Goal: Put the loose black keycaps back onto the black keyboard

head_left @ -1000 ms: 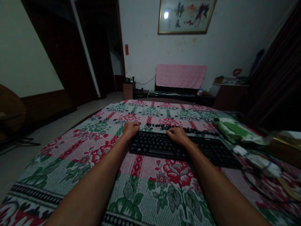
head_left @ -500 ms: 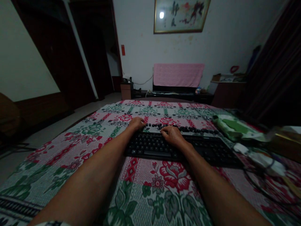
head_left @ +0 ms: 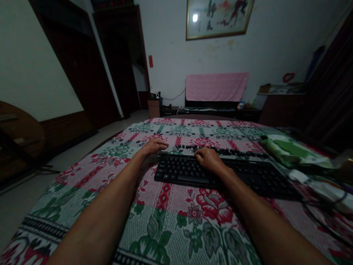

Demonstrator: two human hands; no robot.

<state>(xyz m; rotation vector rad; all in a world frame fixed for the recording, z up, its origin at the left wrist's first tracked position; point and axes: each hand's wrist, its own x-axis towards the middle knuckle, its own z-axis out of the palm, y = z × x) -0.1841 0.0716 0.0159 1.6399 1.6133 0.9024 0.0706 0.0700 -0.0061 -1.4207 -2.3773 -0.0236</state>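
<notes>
A black keyboard (head_left: 234, 176) lies on a table covered by a flowered red, green and white cloth (head_left: 193, 221). A row of loose black keycaps (head_left: 234, 151) runs along the cloth just behind the keyboard. My left hand (head_left: 153, 145) rests on the cloth at the keyboard's far left corner, fingers stretched toward the keycaps. My right hand (head_left: 209, 159) sits on the keyboard's upper rows with its fingers curled down onto the keys; what they pinch, if anything, is hidden.
A green and white package (head_left: 292, 154) and a white item with a dark cable (head_left: 320, 187) lie at the right. Behind the table stand a low cabinet with a pink cloth (head_left: 216, 86), a framed picture (head_left: 219, 18) and a dark doorway at the left.
My left hand opened from a fist and stretched its fingers along the keyboard's far left corner. My right hand stayed on the upper keys. The view shifted slightly.
</notes>
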